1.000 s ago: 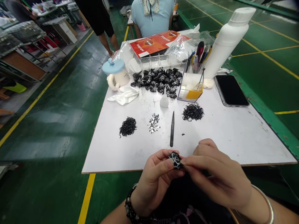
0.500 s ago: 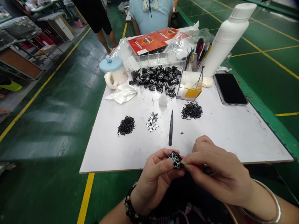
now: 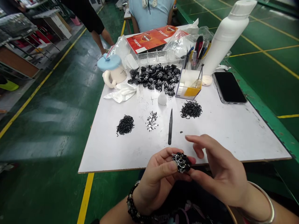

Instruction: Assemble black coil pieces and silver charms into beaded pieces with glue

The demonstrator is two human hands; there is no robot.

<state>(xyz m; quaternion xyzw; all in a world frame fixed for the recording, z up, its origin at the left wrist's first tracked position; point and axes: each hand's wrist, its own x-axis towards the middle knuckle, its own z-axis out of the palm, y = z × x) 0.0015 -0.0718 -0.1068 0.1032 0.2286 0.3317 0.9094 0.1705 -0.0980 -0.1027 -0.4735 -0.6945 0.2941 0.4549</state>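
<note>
My left hand (image 3: 161, 174) grips a small black-and-silver part (image 3: 181, 162) between thumb and fingers, just off the table's front edge. Beside it, my right hand (image 3: 217, 168) has its index finger lifted away from its thumb; the thumb tip is close to the part, and whether it touches I cannot tell. Black tweezers (image 3: 170, 127) lie flat beyond my hands. Around them are a small heap of silver metal pieces (image 3: 151, 121), a left heap of short black curved pieces (image 3: 125, 125) and a right heap of similar black pieces (image 3: 191, 109).
Farther back lies a large pile of black-and-silver parts (image 3: 156, 77). A lidded mug (image 3: 114, 70), tissue (image 3: 121, 93), small white dropper bottle (image 3: 162, 99), tool holder (image 3: 189, 87), tall white bottle (image 3: 229, 37) and phone (image 3: 229, 87) stand or lie about the white tabletop (image 3: 233, 133). A person in light blue (image 3: 150, 15) is opposite.
My right index finger has come off the part and lifted, opening the earlier pinch. The part in my left hand now shows more of its face. The view shifted slightly.
</note>
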